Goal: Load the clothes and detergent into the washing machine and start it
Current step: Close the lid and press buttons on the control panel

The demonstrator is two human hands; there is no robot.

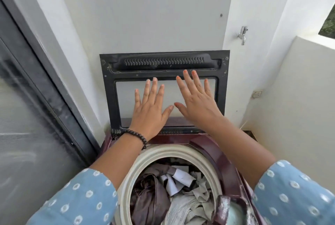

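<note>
Nearest, bottom corners: two blue sleeves with white dots, left sleeve (79,197) and right sleeve (297,195), forearms bare beyond them.

Near centre: washing machine (228,166), top-loading, maroon body, round drum mouth with a cream rim (174,152) facing up. Clothes (168,192) lie piled inside the drum: brown and purple fabric on the left, white and grey pieces in the middle, a pale teal item with a dark patterned one at the near right edge.

Middle: left hand (150,114), fingers straight and spread, palm away from the camera, held in front of the lid's window; a dark beaded bracelet (137,136) circles its wrist. Right hand (197,105), likewise flat and spread, orange-painted nails, fingertips reaching the upper frame bar. Neither hand grips anything; whether the palms touch the lid cannot be told.

Beyond: lid (165,72), raised upright on its far hinge, leaning toward the wall, long axis running left to right, black frame around a clear pane, vented strip along its top.

Far: white wall (145,10); metal tap (242,35) at right; low white parapet (297,87) further right. Left side: dark-framed glass door (30,97).
</note>
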